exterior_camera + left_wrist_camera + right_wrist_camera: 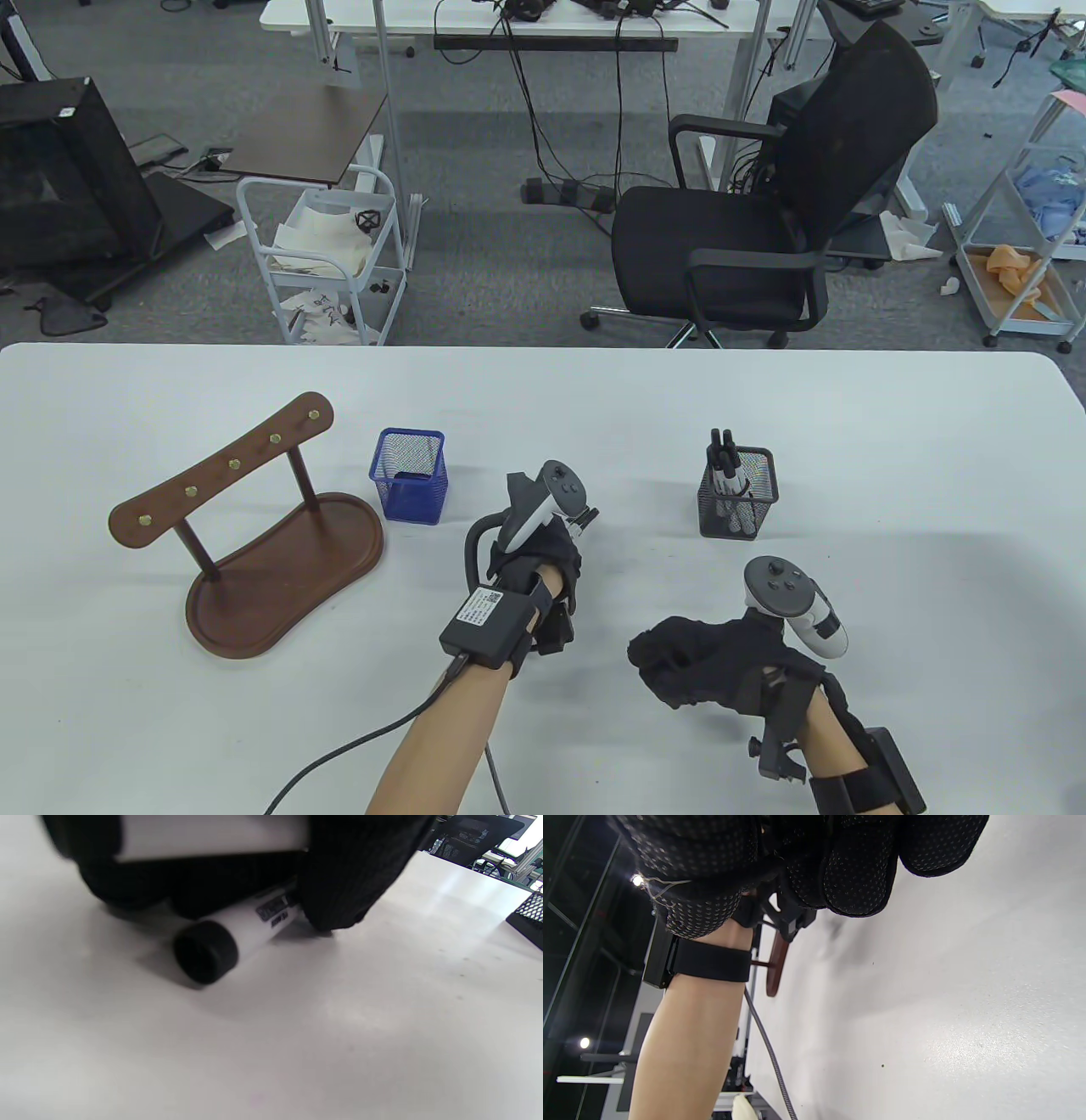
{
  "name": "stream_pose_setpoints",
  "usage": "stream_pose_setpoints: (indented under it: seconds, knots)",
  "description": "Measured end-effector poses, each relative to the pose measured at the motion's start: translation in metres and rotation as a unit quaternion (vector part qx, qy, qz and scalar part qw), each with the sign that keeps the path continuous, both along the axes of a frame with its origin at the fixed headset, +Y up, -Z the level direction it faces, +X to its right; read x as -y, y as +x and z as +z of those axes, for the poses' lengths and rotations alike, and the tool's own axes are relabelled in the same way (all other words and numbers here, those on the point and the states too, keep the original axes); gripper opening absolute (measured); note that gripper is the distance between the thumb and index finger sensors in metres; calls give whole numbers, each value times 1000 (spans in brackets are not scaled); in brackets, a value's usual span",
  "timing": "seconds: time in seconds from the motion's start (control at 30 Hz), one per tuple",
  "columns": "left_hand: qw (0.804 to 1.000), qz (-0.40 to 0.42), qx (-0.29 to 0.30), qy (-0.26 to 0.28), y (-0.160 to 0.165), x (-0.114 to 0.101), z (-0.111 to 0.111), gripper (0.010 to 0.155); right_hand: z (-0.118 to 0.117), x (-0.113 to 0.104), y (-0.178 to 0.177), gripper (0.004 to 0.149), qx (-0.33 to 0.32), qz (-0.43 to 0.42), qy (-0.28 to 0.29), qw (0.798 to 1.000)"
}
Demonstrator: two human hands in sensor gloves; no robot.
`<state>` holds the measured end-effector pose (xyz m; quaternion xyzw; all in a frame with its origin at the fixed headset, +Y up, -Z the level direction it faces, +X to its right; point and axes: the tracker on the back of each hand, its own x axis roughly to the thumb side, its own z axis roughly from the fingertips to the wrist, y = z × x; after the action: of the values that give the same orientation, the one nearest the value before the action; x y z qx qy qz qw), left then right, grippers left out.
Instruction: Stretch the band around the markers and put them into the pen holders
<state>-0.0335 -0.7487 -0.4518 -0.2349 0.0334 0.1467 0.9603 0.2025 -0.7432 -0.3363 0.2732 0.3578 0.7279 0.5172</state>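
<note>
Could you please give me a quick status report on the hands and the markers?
Left hand grips markers low on the table. Right hand curled, nothing visible in it. Black mesh holder has markers; blue mesh holder looks free. Path unobstructed.

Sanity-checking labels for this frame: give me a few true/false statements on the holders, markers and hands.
1. The black mesh holder has markers standing in it. True.
2. The blue mesh holder is full of markers. False: no markers show above its rim.
3. The left hand has a marker under its fingers. True.
4. The right hand is reaching into the black holder. False: it hangs nearer the table's front edge, apart from the holder.
5. The wooden stand is right of both holders. False: it is left of them.
</note>
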Motion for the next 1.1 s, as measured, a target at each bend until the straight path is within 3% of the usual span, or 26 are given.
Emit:
stream_pose_setpoints:
  seconds: [0.27,0.57,0.83,1.1]
  knots:
    - [999,36,32,-25,-14,-1,12,52,0,0,0,54,-1,1,-2,1000]
    - [995,61,79,-22,-32,-25,43,52,0,1,-2,54,-1,6,-2,1000]
    - [985,77,150,28,-39,-53,83,50,0,3,-3,54,7,15,2,1000]
    - [978,19,172,118,-48,-66,111,47,-1,4,-9,57,41,24,28,998]
